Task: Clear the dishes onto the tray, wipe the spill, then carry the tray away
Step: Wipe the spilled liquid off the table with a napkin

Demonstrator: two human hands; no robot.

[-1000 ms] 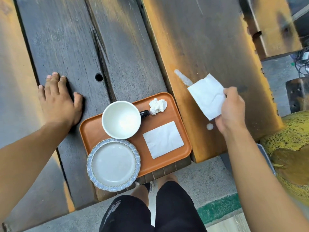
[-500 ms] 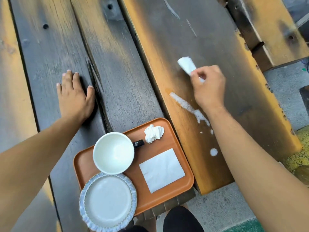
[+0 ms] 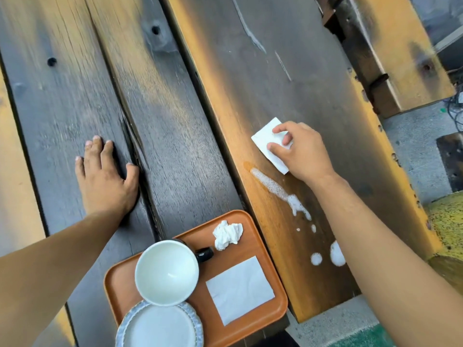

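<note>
**Napkin pressed flat at the far end of the spill**

A folded white napkin (image 3: 269,144) is pinned to the plank under the right hand (image 3: 302,152); the fingers are curled down onto it, with the thumb and forefinger tips (image 3: 276,128) resting on its upper face. The paper's corner by the heel of that hand lies just beside the far tip of the milky spill (image 3: 280,190). From there the spill is drawn back as a foamy streak towards the wearer, alongside the right forearm, and is ended by separate round drops (image 3: 316,259) close to the plank's near edge. Bare wood is left open beyond the right hand and to its outer side, up to the chipped yellow edge of the table (image 3: 390,156).

The left hand (image 3: 107,176) is laid palm down, fingers spread, on a dark plank, nothing being held. Between the two hands a wide strip of bare boards is left free.

Nearer the wearer, between the forearms, the orange tray (image 3: 270,249) is set at the table's near edge. On it are carried a white mug (image 3: 166,272), its rim overlapping a blue-rimmed plate (image 3: 160,326), a flat napkin sheet (image 3: 239,289) on the right-hand side, and a crumpled tissue (image 3: 226,234) at the tray's far corner.
</note>
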